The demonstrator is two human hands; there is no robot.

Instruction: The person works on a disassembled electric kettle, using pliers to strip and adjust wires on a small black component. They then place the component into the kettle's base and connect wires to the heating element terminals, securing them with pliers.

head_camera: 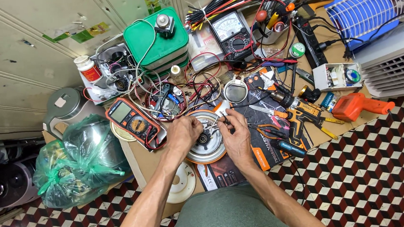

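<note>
Left hand and right hand both pinch wires on the round heating base.

I have a round metal disc in front of me. It is shiny and silver, with an orange ring around its edge. It lies flat on the brown board, on top of a dark printed sheet, right between my two hands. In its middle there is a small dark round part. Thin white wires come up from the middle part. I pinch something small and thin at the top edge of the disc, but it is too tiny for me to say what it is. My hands cover the left and right sides of the disc, so only its middle and bottom show.
</note>
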